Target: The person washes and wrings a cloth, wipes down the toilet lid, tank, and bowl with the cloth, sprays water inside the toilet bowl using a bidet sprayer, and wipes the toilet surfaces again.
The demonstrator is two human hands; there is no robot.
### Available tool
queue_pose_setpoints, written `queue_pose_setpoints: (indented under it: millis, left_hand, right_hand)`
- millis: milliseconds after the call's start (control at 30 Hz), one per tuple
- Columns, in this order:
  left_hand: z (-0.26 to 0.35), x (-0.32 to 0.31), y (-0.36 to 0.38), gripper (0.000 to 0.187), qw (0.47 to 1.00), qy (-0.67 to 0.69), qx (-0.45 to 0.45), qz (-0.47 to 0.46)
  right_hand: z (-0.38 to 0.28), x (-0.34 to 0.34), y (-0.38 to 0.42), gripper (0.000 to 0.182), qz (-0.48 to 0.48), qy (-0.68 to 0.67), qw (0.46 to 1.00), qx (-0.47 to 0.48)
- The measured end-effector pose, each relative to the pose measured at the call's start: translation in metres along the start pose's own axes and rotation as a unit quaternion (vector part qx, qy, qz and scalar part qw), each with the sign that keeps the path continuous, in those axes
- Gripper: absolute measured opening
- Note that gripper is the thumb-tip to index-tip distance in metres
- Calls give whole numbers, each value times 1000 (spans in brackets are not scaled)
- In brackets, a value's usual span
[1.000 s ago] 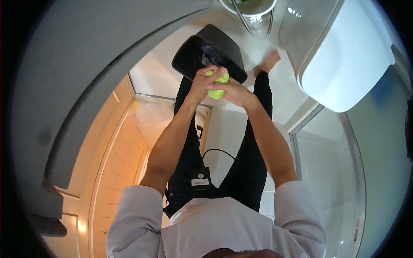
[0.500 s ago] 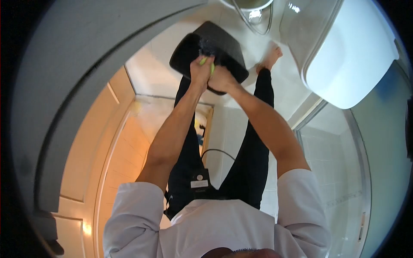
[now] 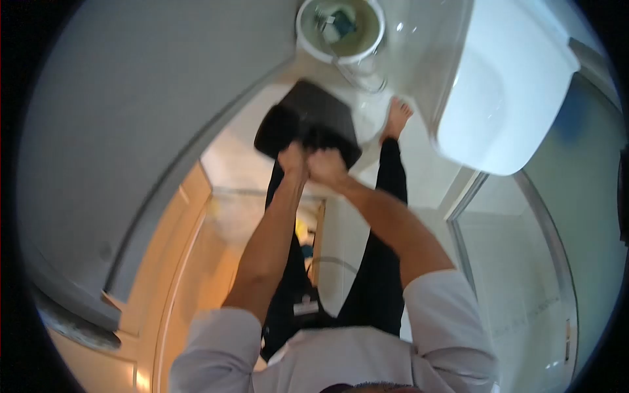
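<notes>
A black bin [image 3: 318,101] stands on the floor between my feet, its dark mouth facing me. My left hand [image 3: 293,159] is at the mouth, fingers closed. Right against it, my right hand [image 3: 327,166] is also closed, knuckles up, at the near edge of the bin. Whatever the two hands grip is covered by the fingers and smeared by motion. Something dark shows just beyond them, inside the bin's mouth, too blurred to name.
Beyond the bin is a white bucket [image 3: 301,33] with water and a dark green item [image 3: 342,25] in it. A shower hose [image 3: 357,82] hangs beside it. A white basin [image 3: 504,98] juts in at right; a grey door panel [image 3: 151,111] fills the left.
The view has shifted, bringing more of the bucket into sight. A light green piece, earlier between my hands, no longer shows. Both hands stay together at the bin's mouth.
</notes>
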State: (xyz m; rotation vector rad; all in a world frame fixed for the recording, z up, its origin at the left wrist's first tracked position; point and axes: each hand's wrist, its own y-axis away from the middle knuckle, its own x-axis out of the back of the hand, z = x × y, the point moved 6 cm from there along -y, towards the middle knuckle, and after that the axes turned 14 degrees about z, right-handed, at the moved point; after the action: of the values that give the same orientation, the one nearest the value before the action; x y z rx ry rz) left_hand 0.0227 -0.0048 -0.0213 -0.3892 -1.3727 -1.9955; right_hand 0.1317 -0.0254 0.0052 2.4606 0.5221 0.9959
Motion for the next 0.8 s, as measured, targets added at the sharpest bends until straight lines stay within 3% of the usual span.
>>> queue_pose_setpoints:
  millis: [133,300,333,367,400,433,467,500,533,567,633,733,800]
  left_hand:
    - [6,4,14,12,997,-70,17,34]
    - [12,7,43,8,996,5,80,-29]
    - [20,7,52,9,994,5,21,-105]
    - [16,8,47,24,983,-1,-52,-177]
    - [18,18,48,22,956,-112,-163,-215]
    - [53,25,99,18,878,-182,-433,-97]
    - [72,35,128,18,833,-174,-513,-108]
    - [97,43,172,16,803,-188,-552,-124]
    - [106,49,195,14,818,-160,-532,-152]
    - [110,57,215,14,812,-158,-539,-157]
    - [118,67,239,12,832,-177,-490,-193]
    - [132,46,341,12,709,-174,-635,-253]
    - [139,25,408,16,630,-142,-697,-312]
  right_hand:
    - [-3,7,4,27,24,-21,999,23]
    - [3,7,21,45,117,-37,991,-49]
    - [2,8,28,57,87,-42,991,-91]
    - [6,6,42,68,149,-86,977,-124]
    - [3,23,57,78,130,-169,966,-145]
    - [-6,57,79,84,154,-201,960,-121]
    - [-12,90,104,66,229,-190,947,-123]
    - [-10,112,123,66,239,-187,945,-126]
    - [2,129,143,50,233,-376,884,-154]
    - [14,143,163,35,217,-551,787,-172]
    - [36,175,199,17,267,-509,797,-186]
    - [67,235,241,17,324,-501,778,-199]
    - [86,287,263,12,431,-403,777,-219]
